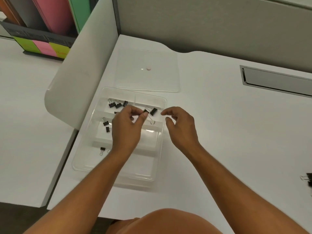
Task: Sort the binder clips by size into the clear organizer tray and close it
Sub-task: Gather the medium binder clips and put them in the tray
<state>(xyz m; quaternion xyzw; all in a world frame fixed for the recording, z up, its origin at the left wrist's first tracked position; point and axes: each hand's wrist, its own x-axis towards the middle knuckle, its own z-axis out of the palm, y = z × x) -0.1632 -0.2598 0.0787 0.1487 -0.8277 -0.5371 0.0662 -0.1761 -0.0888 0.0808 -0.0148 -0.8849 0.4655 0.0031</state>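
One binder clip [146, 110] is pinched in my left hand [126, 127] above the organizer tray [158, 132]. My right hand [181, 127] hovers beside it, fingers loosely curled, holding nothing.

Black binder clips [118, 105] in lidless tray [158, 149]

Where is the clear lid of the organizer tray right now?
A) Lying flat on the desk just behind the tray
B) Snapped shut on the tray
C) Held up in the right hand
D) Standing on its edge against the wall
A: the clear lid lies flat on the white desk behind the open organizer tray, and the right hand holds nothing.
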